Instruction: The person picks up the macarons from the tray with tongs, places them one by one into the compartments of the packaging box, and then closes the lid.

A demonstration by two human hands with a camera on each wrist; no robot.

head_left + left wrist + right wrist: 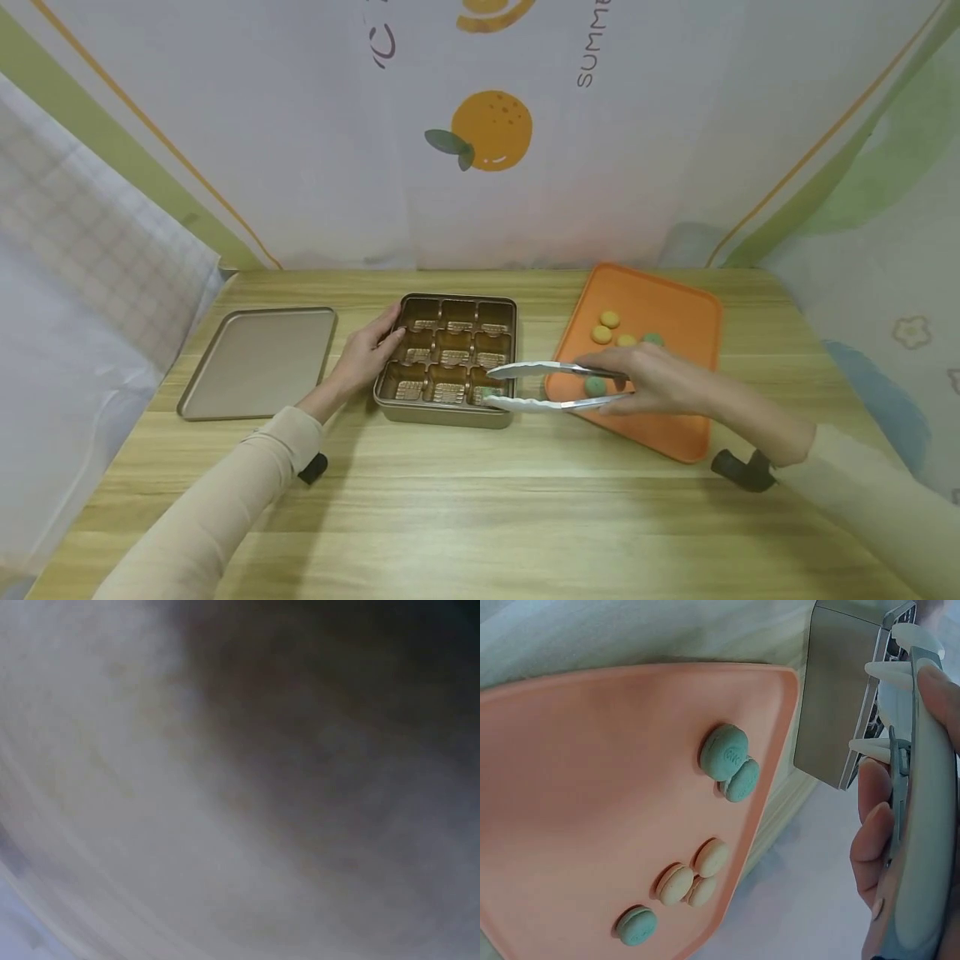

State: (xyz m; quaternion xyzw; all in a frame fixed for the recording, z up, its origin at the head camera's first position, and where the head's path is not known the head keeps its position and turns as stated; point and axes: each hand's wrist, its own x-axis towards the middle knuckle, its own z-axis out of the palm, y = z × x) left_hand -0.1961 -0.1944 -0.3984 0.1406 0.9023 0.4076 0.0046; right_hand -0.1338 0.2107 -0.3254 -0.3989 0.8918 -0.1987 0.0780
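While the left hand (367,352) holds the left side of a square bronze metal tin (442,414), the right hand (660,382), above a rectangular orange tray (660,304), grips silver metal tongs (532,367). At their tips, between both hands, a round green macaron (491,392) shows in the front-right compartment.

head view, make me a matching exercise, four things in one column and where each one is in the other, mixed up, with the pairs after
Things
1) metal tongs
2) yellow macarons
3) flat metal tray
4) left hand

Places
A) on the orange tray
B) touching the left edge of the nine-compartment baking pan
C) held in the right hand
D) lying on the left part of the wooden table

Pairs: 1-C, 2-A, 3-D, 4-B
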